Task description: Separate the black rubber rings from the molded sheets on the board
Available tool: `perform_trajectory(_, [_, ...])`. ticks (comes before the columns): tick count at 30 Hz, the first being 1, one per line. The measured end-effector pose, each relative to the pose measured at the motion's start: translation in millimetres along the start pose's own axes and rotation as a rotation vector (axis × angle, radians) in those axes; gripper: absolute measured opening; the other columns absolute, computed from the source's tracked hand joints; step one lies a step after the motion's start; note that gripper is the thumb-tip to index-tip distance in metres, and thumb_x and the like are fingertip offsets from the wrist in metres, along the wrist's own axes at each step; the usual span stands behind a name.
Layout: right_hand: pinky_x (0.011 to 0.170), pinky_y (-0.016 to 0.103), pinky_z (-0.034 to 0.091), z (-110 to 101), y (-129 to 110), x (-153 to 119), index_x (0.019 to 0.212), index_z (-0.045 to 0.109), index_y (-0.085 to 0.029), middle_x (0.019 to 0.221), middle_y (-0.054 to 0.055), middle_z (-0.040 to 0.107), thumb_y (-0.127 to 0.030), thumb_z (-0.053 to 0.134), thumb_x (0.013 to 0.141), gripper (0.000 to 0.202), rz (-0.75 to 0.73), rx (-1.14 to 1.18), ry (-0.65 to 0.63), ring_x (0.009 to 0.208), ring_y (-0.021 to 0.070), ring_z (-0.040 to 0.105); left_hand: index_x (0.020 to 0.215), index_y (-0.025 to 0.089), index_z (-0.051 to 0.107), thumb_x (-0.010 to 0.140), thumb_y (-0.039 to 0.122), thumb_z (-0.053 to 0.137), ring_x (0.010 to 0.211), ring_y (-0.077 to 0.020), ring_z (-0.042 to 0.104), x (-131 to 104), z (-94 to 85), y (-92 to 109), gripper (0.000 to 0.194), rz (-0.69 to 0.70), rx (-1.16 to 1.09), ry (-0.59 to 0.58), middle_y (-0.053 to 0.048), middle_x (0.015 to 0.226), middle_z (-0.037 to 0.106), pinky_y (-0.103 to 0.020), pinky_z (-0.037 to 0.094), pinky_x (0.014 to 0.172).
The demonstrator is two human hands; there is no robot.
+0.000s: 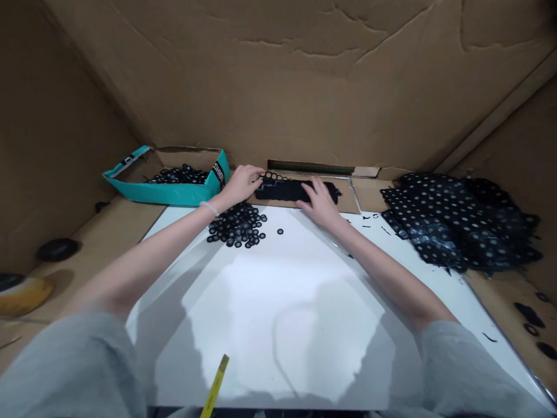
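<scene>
A flat black strip (285, 190) lies on cardboard at the back of the white table, with a row of small black rings (273, 175) along its upper left edge. At the strip's left end is my left hand (244, 183), its thumb and forefinger curved toward the rings; whether it grips one is too small to tell. My right hand (321, 201) rests over the strip's right part, fingers spread and holding nothing. Just below my left wrist sits a pile of black rings (237, 225), and one loose ring (280, 231) lies to its right.
A teal-edged cardboard box (174, 194) with black rings stands at the back left. Black dotted sheets (456, 223) are heaped at the right. A yellow strip (215, 386) lies at the front. Cardboard walls (304, 87) surround the table.
</scene>
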State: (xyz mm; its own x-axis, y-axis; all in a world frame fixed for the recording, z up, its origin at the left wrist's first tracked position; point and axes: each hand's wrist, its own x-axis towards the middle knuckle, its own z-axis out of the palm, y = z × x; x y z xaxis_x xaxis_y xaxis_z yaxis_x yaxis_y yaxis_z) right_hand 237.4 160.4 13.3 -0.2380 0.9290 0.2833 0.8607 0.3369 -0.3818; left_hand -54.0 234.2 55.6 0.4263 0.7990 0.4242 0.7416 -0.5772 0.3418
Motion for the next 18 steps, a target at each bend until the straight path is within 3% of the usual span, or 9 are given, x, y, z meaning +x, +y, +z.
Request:
perform_trajectory(4, [0.127, 0.049, 0.015, 16, -54, -39, 0.163, 0.021, -0.016, 0.170, 0.016, 0.007, -0.077, 0.049, 0.086, 0.103, -0.062, 0.190, -0.356, 0.159, 0.0327, 0.004, 0.118, 0.018, 0.073, 0.089, 0.041, 0.051, 0.099, -0.0267, 0.066, -72, -44.8, 11, 0.043, -0.155, -0.024, 0.049, -0.010, 0.111, 0.074, -0.038, 0.050, 0.095])
perform_trajectory(6, [0.128, 0.050, 0.013, 22, -64, -44, 0.163, 0.015, -0.011, 0.170, 0.019, 0.003, -0.079, 0.051, 0.084, 0.111, -0.049, 0.176, -0.440, 0.158, 0.0351, 0.000, 0.120, 0.018, 0.072, 0.087, 0.042, 0.051, 0.093, -0.0265, 0.068, -105, -58.4, 5, 0.047, -0.290, -0.024, 0.062, -0.010, 0.108, 0.075, -0.037, 0.053, 0.088])
perform_trajectory(9, [0.128, 0.052, 0.011, 21, -54, -23, 0.162, 0.017, -0.006, 0.169, 0.021, 0.005, -0.069, 0.050, 0.091, 0.101, -0.034, 0.070, -0.325, 0.158, 0.0365, -0.001, 0.119, 0.017, 0.072, 0.083, 0.042, 0.050, 0.090, -0.0268, 0.068, -144, -64.9, -12, 0.049, -0.436, -0.006, 0.079, -0.011, 0.105, 0.076, -0.036, 0.054, 0.083])
perform_trajectory(13, [0.127, 0.055, 0.011, 15, -18, 29, 0.159, 0.030, -0.007, 0.169, 0.021, 0.013, -0.054, 0.054, 0.095, 0.084, -0.061, -0.087, -0.114, 0.158, 0.0383, 0.004, 0.119, 0.016, 0.070, 0.080, 0.047, 0.053, 0.093, -0.0272, 0.068, -174, -57.3, -24, 0.052, -0.600, -0.031, 0.123, -0.013, 0.110, 0.075, -0.039, 0.054, 0.090])
perform_trajectory(18, [0.122, 0.055, 0.028, 30, 12, 58, 0.144, 0.058, -0.023, 0.158, 0.012, 0.044, -0.046, 0.053, 0.098, 0.052, -0.164, -0.087, -0.119, 0.151, 0.0332, 0.033, 0.121, 0.016, 0.068, 0.079, 0.048, 0.054, 0.109, -0.0298, 0.065, -183, -50.3, -22, 0.055, -0.604, -0.042, 0.154, -0.014, 0.124, 0.071, -0.041, 0.052, 0.098])
